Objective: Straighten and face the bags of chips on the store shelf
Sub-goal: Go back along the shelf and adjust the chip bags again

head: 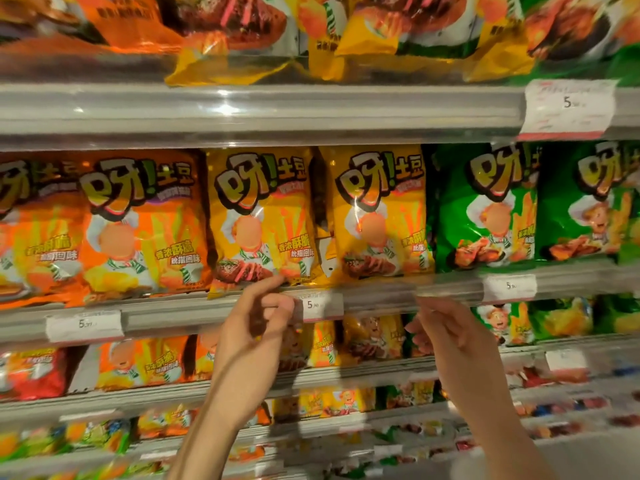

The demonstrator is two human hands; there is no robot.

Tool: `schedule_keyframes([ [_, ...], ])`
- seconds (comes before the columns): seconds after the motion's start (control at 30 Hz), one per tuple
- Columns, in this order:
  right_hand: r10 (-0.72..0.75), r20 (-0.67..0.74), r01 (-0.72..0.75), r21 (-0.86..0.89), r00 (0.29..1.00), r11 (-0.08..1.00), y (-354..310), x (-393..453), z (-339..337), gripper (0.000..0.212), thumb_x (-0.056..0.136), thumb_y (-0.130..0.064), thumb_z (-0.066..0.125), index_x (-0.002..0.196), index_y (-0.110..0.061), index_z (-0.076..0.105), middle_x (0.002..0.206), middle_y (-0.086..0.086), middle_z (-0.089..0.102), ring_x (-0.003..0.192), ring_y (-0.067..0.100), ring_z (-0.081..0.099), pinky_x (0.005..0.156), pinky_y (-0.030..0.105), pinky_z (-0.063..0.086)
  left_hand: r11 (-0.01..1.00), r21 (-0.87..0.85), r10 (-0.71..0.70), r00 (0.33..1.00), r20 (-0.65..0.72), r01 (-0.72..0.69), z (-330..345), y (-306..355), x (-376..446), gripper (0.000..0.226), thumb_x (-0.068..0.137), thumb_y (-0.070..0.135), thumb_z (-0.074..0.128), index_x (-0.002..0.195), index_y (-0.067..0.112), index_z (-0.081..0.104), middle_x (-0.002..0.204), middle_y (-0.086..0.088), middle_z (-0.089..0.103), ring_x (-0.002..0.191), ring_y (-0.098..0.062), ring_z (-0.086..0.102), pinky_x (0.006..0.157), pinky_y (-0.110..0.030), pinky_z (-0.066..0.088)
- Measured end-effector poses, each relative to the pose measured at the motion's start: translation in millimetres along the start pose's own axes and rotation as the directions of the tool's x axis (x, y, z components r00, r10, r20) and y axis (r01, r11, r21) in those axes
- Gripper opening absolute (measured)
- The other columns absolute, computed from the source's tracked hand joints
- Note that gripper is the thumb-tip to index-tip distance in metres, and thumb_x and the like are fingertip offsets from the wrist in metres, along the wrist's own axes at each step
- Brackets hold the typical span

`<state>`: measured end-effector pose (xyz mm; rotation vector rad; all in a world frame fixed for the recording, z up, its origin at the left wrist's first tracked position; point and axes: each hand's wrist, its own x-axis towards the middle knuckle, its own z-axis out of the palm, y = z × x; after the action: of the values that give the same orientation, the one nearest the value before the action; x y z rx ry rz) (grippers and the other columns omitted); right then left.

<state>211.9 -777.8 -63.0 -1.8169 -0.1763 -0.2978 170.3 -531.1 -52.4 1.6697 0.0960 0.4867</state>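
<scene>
At nine o'clock in my view the orange bags are standing upright on the middle shelf, fronts facing out, so I am leaving them be. Moving toward the centre, I am reaching my left hand up to the left yellow bag, my forefinger stretching to its bottom edge at about six o'clock of the bag, the other fingers loosely curled and holding nothing; whether the fingertip is touching the foil I cannot tell. That bag is leaning a little, its lower corner hanging over the shelf lip, which I judge is why I am going for it. Just beside my hand a price tag is sitting in the rail. Next to it the right yellow bag is facing forward, with a dark gap between the two. My right hand is hovering at five o'clock below it, fingers loosely bent, gripping nothing, probably readying to steady that bag. At three o'clock the green bags are standing squarely.
</scene>
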Motion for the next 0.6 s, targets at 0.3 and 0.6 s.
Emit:
schedule_keyframes([
  [0.3, -0.029, 0.044, 0.023, 0.13, 0.999, 0.991, -14, 21, 9, 0.015, 0.099, -0.022, 0.056, 0.101, -0.033, 0.067, 0.082, -0.008, 0.075, 0.075, 0.005, 0.07, 0.068, 0.021, 0.057, 0.992, 0.119, 0.049, 0.992, -0.119, -0.035, -31, 7, -5, 0.035, 0.086, 0.06, 0.059, 0.117, 0.044, 0.063, 0.104, 0.009, 0.074, 0.101, -0.009, 0.07, 0.092, -0.043, 0.055],
  [0.6, -0.189, 0.15, 0.166, 0.154, 0.97, 0.974, -50, 44, 50, 0.018, 0.094, -0.029, 0.057, 0.094, -0.017, 0.07, 0.079, 0.002, 0.073, 0.077, 0.02, 0.069, 0.07, 0.03, 0.057, 0.972, 0.222, 0.137, 0.959, -0.249, -0.082, -57, 23, 12, 0.018, 0.095, 0.046, 0.063, 0.113, 0.049, 0.062, 0.109, 0.022, 0.069, 0.103, 0.002, 0.065, 0.08, -0.016, 0.052],
])
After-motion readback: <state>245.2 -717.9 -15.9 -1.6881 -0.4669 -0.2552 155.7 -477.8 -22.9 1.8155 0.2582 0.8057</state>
